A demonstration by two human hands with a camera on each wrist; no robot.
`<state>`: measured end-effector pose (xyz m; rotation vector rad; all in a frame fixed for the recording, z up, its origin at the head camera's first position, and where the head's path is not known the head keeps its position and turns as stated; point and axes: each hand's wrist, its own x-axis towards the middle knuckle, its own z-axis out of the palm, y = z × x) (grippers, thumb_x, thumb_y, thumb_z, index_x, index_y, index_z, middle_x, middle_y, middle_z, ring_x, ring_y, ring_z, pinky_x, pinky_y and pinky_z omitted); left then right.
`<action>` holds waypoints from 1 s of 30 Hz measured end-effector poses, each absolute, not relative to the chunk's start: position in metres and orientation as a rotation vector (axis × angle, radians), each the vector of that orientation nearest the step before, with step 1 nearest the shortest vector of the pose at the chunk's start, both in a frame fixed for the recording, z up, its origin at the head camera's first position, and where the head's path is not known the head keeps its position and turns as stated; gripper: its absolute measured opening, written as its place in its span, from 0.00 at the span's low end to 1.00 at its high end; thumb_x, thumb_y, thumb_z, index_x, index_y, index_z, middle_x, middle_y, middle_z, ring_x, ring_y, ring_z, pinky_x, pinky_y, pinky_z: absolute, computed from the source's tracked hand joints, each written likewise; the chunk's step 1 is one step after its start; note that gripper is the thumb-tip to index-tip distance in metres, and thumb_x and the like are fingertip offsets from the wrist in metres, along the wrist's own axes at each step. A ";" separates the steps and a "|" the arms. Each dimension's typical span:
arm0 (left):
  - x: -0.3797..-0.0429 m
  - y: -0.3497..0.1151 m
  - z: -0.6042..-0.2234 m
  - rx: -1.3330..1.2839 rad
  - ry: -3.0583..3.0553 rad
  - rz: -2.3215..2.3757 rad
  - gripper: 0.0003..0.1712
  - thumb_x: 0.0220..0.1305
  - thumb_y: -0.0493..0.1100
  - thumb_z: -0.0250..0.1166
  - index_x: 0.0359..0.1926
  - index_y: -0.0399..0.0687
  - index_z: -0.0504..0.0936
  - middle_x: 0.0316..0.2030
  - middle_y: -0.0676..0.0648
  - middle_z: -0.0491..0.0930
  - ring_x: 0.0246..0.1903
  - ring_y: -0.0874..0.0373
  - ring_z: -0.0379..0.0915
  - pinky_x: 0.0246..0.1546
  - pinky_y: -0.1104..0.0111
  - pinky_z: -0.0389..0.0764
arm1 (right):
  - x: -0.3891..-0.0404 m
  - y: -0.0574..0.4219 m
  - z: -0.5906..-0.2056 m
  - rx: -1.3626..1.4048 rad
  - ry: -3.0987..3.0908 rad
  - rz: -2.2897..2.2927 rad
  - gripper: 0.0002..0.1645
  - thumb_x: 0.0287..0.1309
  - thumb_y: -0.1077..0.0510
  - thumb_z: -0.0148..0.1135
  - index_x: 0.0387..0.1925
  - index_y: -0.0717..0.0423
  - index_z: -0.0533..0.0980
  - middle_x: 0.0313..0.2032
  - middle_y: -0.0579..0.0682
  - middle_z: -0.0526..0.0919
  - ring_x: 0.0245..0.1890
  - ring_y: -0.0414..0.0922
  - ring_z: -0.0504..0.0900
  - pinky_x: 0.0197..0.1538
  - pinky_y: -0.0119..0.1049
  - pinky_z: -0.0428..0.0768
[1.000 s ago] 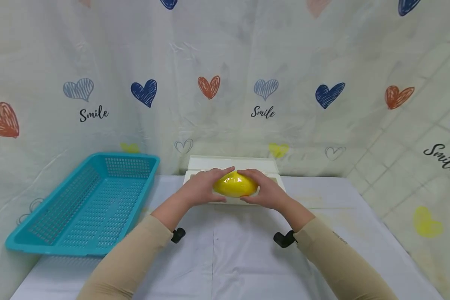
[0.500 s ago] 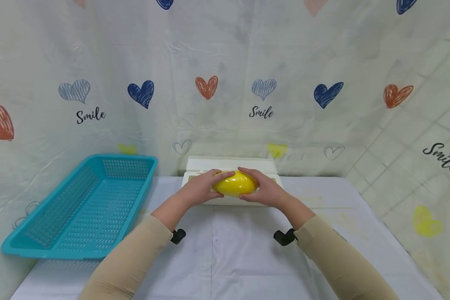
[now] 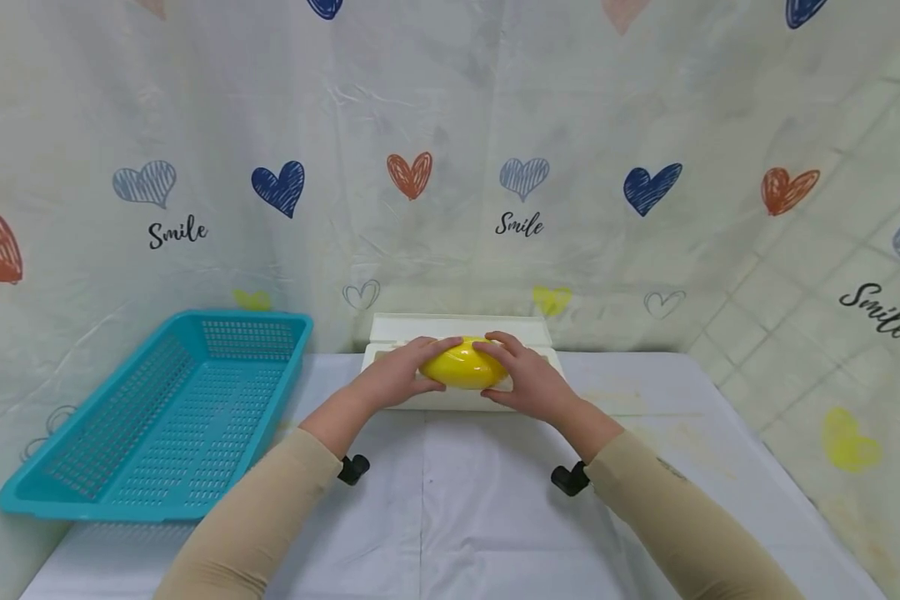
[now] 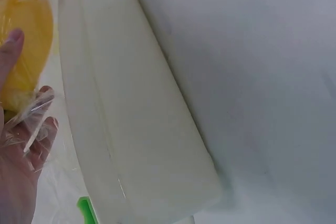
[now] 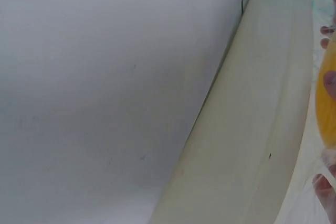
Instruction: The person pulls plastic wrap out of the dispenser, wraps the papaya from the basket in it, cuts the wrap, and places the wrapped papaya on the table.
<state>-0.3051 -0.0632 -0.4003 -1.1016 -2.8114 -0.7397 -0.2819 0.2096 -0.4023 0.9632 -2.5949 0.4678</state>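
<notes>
A glossy yellow oval fruit is held between both hands, over a long white cling film box. Clear film covers it and bunches loosely at its end in the left wrist view. My left hand grips the left end, thumb low and fingers over the top. From the other side my right hand holds the right end, its fingertips bent over the upper face. The fruit is cut off by the frame edge in both wrist views.
At the left stands a turquoise perforated basket. The box's raised lid is behind the hands, near the heart-patterned curtain. A green piece shows by the box. A white cloth covers the table.
The right fingers have shifted inward over the fruit's top, and the left fingers have drawn back slightly. The fruit stays between the hands above the box. The head view has turned slightly.
</notes>
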 end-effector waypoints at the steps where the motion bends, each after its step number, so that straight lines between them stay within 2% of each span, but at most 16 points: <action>1: -0.306 -0.064 -0.400 -1.101 -2.814 -0.748 0.45 0.63 0.53 0.69 0.75 0.79 0.55 0.63 0.53 0.70 0.55 0.57 0.72 0.55 0.62 0.76 | -0.282 0.209 -0.402 0.957 -2.602 0.471 0.46 0.49 0.51 0.79 0.68 0.42 0.65 0.67 0.51 0.64 0.47 0.53 0.82 0.51 0.46 0.82; 5: -0.307 -0.064 -0.398 -1.085 -2.838 -0.764 0.46 0.63 0.55 0.69 0.75 0.81 0.54 0.62 0.53 0.71 0.55 0.57 0.71 0.57 0.61 0.76 | -0.281 0.207 -0.399 0.938 -2.635 0.552 0.45 0.52 0.53 0.77 0.69 0.42 0.65 0.68 0.51 0.64 0.45 0.52 0.83 0.49 0.47 0.83; 10: -0.307 -0.065 -0.393 -1.013 -2.854 -0.742 0.45 0.62 0.59 0.68 0.75 0.79 0.55 0.60 0.54 0.73 0.53 0.58 0.72 0.57 0.61 0.76 | -0.282 0.207 -0.392 0.895 -2.694 0.608 0.46 0.54 0.52 0.75 0.72 0.38 0.63 0.70 0.49 0.63 0.54 0.53 0.79 0.54 0.49 0.80; 14: -0.305 -0.066 -0.387 -0.919 -2.846 -0.684 0.44 0.60 0.61 0.69 0.74 0.77 0.58 0.59 0.56 0.75 0.55 0.58 0.73 0.59 0.60 0.74 | -0.285 0.207 -0.388 0.877 -2.708 0.619 0.47 0.54 0.51 0.75 0.72 0.35 0.63 0.69 0.47 0.64 0.56 0.53 0.78 0.56 0.49 0.79; 23: -0.305 -0.067 -0.376 -0.895 -2.807 -0.663 0.43 0.60 0.60 0.70 0.73 0.72 0.61 0.59 0.53 0.77 0.55 0.55 0.73 0.60 0.58 0.74 | -0.289 0.207 -0.375 0.847 -2.751 0.635 0.48 0.54 0.51 0.75 0.73 0.32 0.61 0.69 0.46 0.65 0.60 0.55 0.75 0.59 0.54 0.76; 30: -0.311 -0.068 -0.370 -0.899 -2.821 -0.698 0.43 0.61 0.61 0.68 0.74 0.75 0.59 0.63 0.53 0.74 0.58 0.54 0.71 0.61 0.56 0.73 | -0.292 0.207 -0.365 0.870 -2.729 0.690 0.49 0.54 0.51 0.75 0.73 0.34 0.61 0.69 0.47 0.67 0.65 0.53 0.71 0.63 0.54 0.72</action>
